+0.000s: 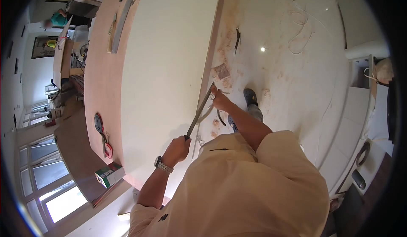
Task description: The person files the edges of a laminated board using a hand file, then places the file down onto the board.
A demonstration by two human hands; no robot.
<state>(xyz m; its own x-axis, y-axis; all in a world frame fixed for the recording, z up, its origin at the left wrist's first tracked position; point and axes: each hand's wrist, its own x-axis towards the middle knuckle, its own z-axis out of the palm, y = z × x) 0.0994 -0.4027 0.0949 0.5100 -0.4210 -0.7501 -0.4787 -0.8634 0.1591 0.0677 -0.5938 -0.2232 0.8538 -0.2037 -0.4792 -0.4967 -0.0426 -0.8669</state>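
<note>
A long flat metal file point(198, 116) lies slantwise across the edge of a cream-coloured board point(163, 58). My left hand point(176, 151), with a metal-band watch on the wrist, is closed around the file's black handle end. At the other end, my right hand point(219, 99) pinches the tip just past the board's edge. Curled strips of edging point(207, 113) hang or lie below the file, close to my right hand; I cannot tell whether they are still attached to the board.
Under the board is a pinkish-brown table point(104, 80), with a tape roll point(98, 120), red-handled tool point(109, 151) and box point(109, 175) on it. The floor point(280, 88) to the right holds dust, scraps and a thin looped strip point(301, 29). A person point(61, 18) stands far left.
</note>
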